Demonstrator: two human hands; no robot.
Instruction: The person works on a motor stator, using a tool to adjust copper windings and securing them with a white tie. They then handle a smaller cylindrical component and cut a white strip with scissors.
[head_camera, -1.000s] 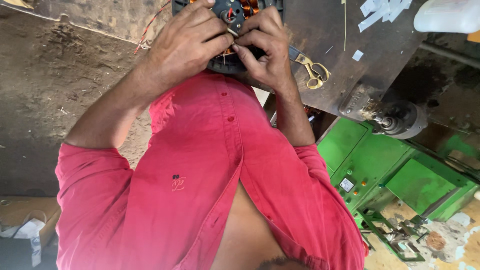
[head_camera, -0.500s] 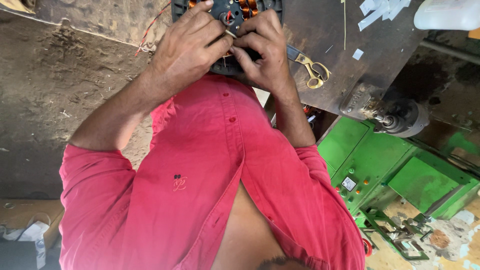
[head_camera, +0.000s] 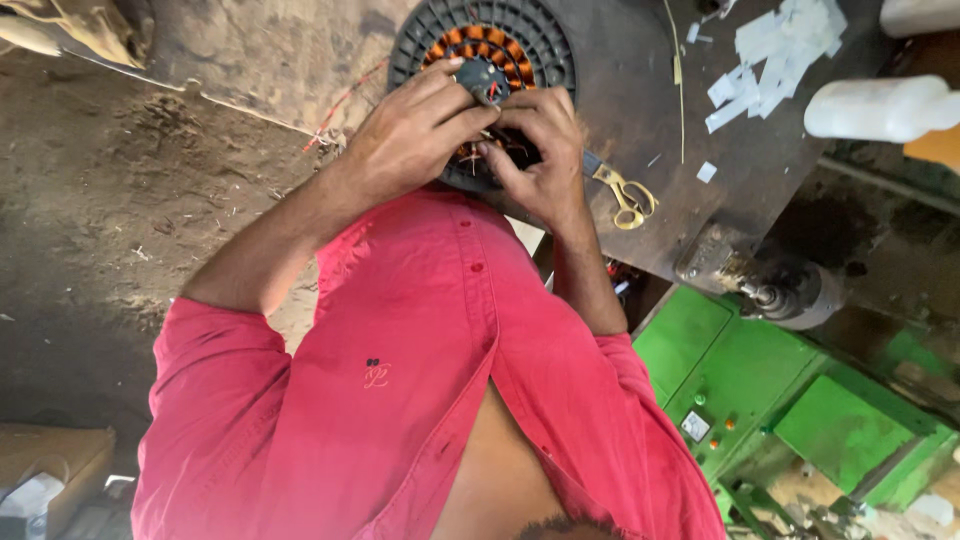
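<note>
Copper-wound round stator (head_camera: 485, 45) lay flat on the surface (head_camera: 640, 120) directly beneath both hands; left hand (head_camera: 415, 135) and right hand (head_camera: 540, 150) pinched wires at its hub, equally near

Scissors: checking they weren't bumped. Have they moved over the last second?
No. The scissors lie just as before beside the small white paper scrap on the dark table; only the camera shifted.

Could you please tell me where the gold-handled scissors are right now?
In the head view, the gold-handled scissors lie on the dark worktable, right of the hand.
</note>
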